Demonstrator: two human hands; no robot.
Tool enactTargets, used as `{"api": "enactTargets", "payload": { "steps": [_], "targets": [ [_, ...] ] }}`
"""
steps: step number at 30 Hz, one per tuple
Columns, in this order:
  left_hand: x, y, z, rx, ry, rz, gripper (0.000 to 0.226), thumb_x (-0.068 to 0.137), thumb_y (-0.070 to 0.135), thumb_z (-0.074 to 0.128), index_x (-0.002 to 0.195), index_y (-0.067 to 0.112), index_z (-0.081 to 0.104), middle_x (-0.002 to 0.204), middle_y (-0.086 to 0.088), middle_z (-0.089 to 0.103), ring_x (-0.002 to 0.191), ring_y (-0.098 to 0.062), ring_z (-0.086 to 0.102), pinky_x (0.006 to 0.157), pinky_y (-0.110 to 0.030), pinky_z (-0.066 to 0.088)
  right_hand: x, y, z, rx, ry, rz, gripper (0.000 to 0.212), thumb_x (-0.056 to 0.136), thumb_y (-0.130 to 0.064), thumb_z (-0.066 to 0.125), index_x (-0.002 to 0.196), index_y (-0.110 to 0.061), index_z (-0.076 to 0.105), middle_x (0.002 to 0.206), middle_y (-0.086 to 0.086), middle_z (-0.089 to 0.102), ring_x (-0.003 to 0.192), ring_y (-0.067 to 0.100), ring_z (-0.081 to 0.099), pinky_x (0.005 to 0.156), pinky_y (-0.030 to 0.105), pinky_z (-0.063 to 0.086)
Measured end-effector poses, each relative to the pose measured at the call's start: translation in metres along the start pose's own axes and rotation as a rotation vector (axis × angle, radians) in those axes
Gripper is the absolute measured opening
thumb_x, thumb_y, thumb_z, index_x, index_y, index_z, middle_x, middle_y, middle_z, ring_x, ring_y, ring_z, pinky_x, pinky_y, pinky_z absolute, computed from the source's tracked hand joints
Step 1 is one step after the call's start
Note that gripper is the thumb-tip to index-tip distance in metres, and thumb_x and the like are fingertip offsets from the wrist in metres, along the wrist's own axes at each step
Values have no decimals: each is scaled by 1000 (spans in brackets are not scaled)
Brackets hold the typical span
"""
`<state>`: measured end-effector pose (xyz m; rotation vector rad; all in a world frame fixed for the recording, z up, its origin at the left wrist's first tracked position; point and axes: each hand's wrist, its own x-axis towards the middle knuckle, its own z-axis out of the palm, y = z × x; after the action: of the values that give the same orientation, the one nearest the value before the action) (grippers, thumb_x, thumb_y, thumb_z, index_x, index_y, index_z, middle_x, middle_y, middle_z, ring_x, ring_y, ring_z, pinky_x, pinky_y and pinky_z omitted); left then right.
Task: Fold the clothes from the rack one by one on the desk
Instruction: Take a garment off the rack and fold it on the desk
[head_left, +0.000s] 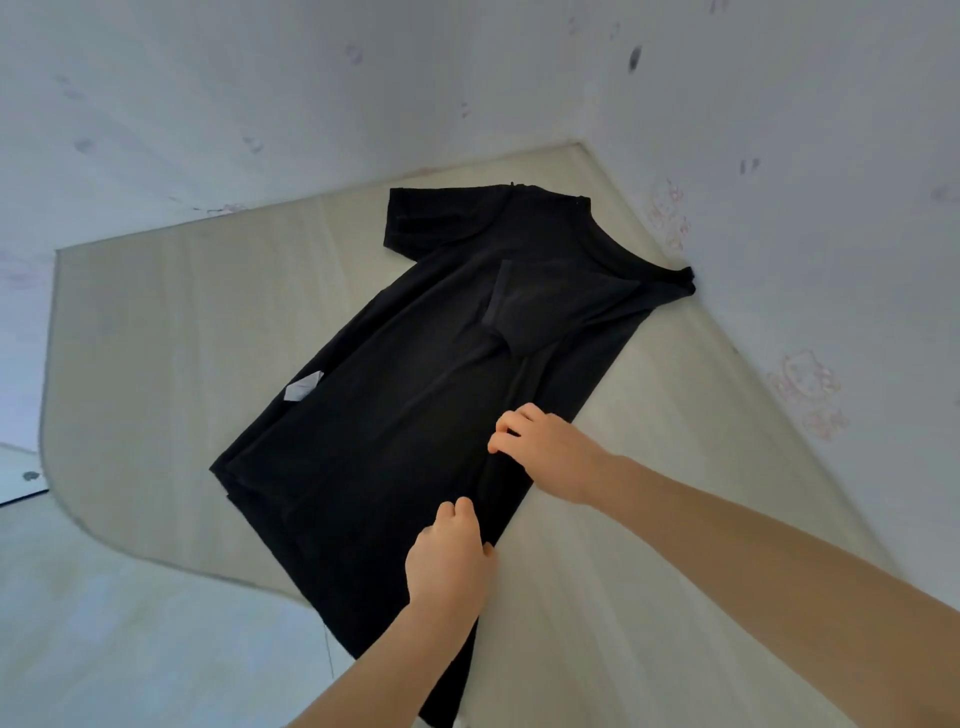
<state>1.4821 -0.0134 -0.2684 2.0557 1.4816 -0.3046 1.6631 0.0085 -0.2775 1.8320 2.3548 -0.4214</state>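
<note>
A long black short-sleeved garment (415, 395) lies flat and diagonal on the pale desk (171, 332), its collar toward the far corner by the wall. One sleeve is folded in over its chest, and a white label (303, 387) sticks out at its left edge. My left hand (451, 551) pinches the folded right edge of the fabric near the hem. My right hand (545, 449) grips the same edge a little farther up, fingers curled into the cloth. The hem hangs past the desk's near edge.
The desk sits in a corner between two white walls (779, 156) with faint pink prints. Its rounded left edge (57, 467) drops to a light floor (104, 623). Bare desk surface lies left of the garment and to the right of my arms.
</note>
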Motion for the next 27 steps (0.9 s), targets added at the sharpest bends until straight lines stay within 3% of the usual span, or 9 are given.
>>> {"api": "enactTargets", "payload": {
  "steps": [6, 10, 16, 18, 20, 22, 24, 26, 27],
  "targets": [
    [-17, -22, 2, -94, 38, -26, 22, 93, 19, 49, 72, 15, 48, 65, 2, 50, 53, -14, 44, 49, -28, 38, 2, -9, 4, -37, 10, 79, 34, 97, -21, 52, 130, -22, 47, 120, 5, 46, 105, 23, 45, 80, 33, 43],
    [-16, -34, -14, -375, -41, -16, 21, 99, 23, 49, 89, 16, 66, 74, -2, 66, 54, -10, 54, 50, -23, 46, 11, -7, -1, -81, 40, 74, 20, 96, -22, 54, 115, -19, 59, 114, 3, 46, 100, 20, 44, 77, 29, 44],
    [-4, -60, -41, -615, -7, -73, 27, 102, 29, 42, 85, 16, 57, 70, 1, 53, 58, -9, 45, 53, -21, 38, 29, -3, -18, -83, 105, -6, 23, 99, -24, 49, 113, -19, 66, 113, 0, 59, 107, 21, 50, 83, 31, 47],
    [-1, -67, -50, -556, -17, -57, 29, 97, 46, 47, 89, 19, 53, 70, 3, 53, 57, -9, 47, 54, -24, 39, 38, -3, -25, -88, 111, -12, 25, 101, -26, 43, 112, -18, 64, 107, 1, 64, 106, 21, 52, 83, 32, 47],
    [-1, -78, -57, -298, -41, -14, 35, 87, 55, 57, 101, 24, 48, 77, 5, 59, 62, -10, 56, 56, -26, 44, 47, -4, -31, -77, 104, 11, 26, 102, -25, 39, 110, -16, 62, 101, 1, 64, 101, 19, 53, 79, 31, 45],
    [-1, -89, -60, -74, -83, 3, 34, 83, 38, 63, 108, 25, 43, 84, 4, 59, 69, -14, 60, 59, -30, 53, 54, -4, -36, -56, 101, 42, 26, 103, -26, 37, 110, -17, 60, 100, 3, 62, 89, 15, 51, 80, 31, 46],
    [2, -101, -61, -61, -109, -32, 24, 84, 21, 59, 104, 20, 47, 84, 1, 58, 71, -17, 61, 64, -32, 57, 62, -5, -37, -41, 65, 50, 27, 103, -27, 36, 113, -18, 59, 103, 4, 62, 83, 12, 45, 82, 33, 48],
    [6, -113, -66, -143, -97, -79, 4, 85, 12, 54, 86, 16, 53, 77, -1, 58, 65, -16, 59, 60, -29, 54, 69, -7, -36, -31, 2, 50, 28, 103, -27, 36, 115, -17, 59, 104, 3, 62, 93, 15, 50, 83, 34, 49],
    [9, -117, -69, -192, -68, -92, 13, 86, 10, 52, 75, 15, 52, 69, 0, 55, 59, -15, 55, 55, -26, 50, 71, -8, -34, -17, -18, 57, 28, 103, -27, 36, 115, -17, 60, 103, 3, 62, 99, 18, 52, 83, 35, 49]
  ]
}}
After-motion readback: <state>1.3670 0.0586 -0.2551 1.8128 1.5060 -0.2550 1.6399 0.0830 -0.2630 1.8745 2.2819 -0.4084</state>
